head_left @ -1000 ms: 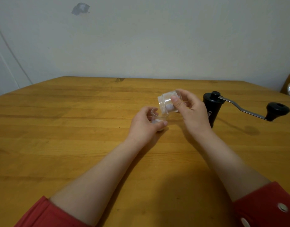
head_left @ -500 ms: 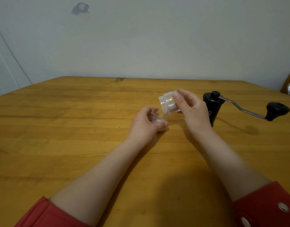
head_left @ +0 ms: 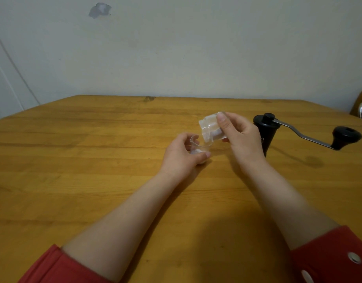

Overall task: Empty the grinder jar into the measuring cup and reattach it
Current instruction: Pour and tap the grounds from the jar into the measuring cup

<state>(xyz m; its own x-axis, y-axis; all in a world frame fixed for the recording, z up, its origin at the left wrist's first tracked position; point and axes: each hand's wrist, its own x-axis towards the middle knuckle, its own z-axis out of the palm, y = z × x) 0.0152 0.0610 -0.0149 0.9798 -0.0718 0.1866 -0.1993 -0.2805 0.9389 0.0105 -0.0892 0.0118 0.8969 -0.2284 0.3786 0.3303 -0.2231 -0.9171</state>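
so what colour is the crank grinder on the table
Black; the cylindrical crank grinder shows in head view.

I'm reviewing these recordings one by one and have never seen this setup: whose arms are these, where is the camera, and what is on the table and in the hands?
There is no machine here. A person works with bare hands, and the one camera sits on their head, looking forward and down, so the arms in red sleeves are the wearer's own. The left hand holds a small clear measuring cup down near the wooden table. The right hand grips the clear grinder jar, tilted with its mouth over the cup. Something white shows in both. Behind the right hand stands the black grinder body, its crank handle sticking out to the right.
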